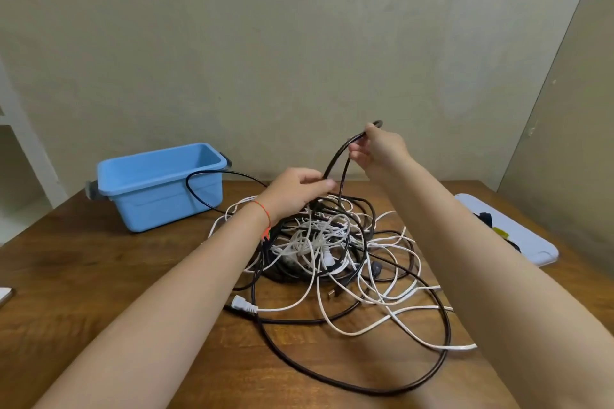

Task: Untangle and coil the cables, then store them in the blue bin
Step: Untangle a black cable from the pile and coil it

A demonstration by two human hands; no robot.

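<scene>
A tangle of black and white cables [332, 252] lies on the middle of the wooden table [99, 269]. My right hand [378, 149] is raised above the pile and pinches a loop of black cable [337, 156] at its top. Lower down, my left hand [299, 189] grips the same black cable just above the heap. One black strand arcs left in front of the blue bin [159, 186], which stands open and empty at the back left. A white plug [244, 305] lies at the pile's front left.
A white tray [538, 252] holding small dark and yellow items sits at the table's right edge. A pale flat object [5, 295] shows at the left edge. A wall stands close behind the table.
</scene>
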